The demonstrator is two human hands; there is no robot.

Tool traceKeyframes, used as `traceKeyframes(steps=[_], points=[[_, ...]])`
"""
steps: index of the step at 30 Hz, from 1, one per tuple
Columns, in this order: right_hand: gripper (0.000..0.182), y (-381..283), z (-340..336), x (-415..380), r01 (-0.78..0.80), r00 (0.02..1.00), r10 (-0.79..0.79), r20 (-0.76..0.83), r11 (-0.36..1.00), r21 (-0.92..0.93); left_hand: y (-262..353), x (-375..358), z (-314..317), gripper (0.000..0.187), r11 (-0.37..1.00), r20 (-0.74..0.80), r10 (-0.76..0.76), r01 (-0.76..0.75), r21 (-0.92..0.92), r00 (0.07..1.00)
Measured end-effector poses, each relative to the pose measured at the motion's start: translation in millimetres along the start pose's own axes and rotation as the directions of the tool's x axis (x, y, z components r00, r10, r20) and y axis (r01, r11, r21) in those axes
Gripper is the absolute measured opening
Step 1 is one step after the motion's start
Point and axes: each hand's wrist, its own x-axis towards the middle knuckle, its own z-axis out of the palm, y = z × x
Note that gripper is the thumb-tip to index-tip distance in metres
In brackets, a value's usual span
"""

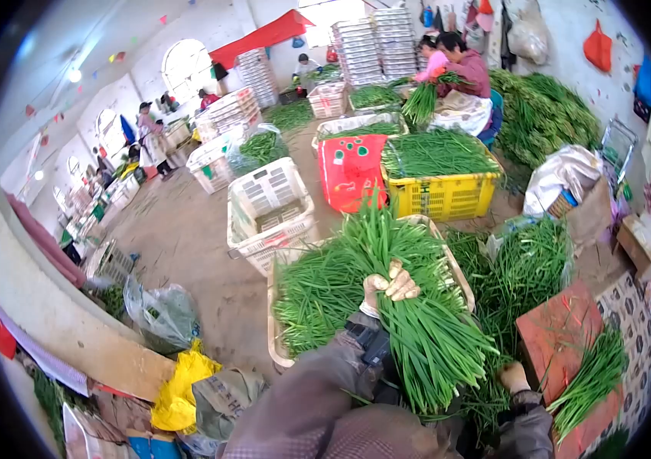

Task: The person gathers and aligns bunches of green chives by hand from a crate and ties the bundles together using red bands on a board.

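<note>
My left hand [390, 289], in a pale glove, is closed around a thick bunch of long green stalks [436, 344]. That bunch lies across a white crate [459, 268] heaped with more green stalks [314, 283]. Low on the right, my right hand [515, 377] is beside loose greens [486, 390] and near the left edge of a reddish board [559, 329]; its fingers are mostly hidden. Another bunch of stalks [593, 382] rests on that board.
Beyond the crate stand an empty white crate [272, 203], a red bag [352, 172] and a yellow crate [440, 197] full of greens. Greens pile up at the right [532, 260]. Co-workers [467, 73] sit farther back. A yellow bag [182, 386] lies at the lower left.
</note>
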Motion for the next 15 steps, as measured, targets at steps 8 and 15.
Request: traceKeyframes(steps=[8,15], points=[[0.064,-176.8,-110.5,-51.9,0.353,0.878,-0.477,-0.032,0.601,0.718,-16.6,16.9,-11.3,0.026,0.994,0.165,-0.092,0.099,-0.035,0.982],[0.081,-198.7,-78.4,-42.4,0.199,0.694,-0.455,0.558,0.866,0.458,-17.1,33.6,-8.8,0.024,0.988,0.265,-0.151,0.152,0.017,0.953]])
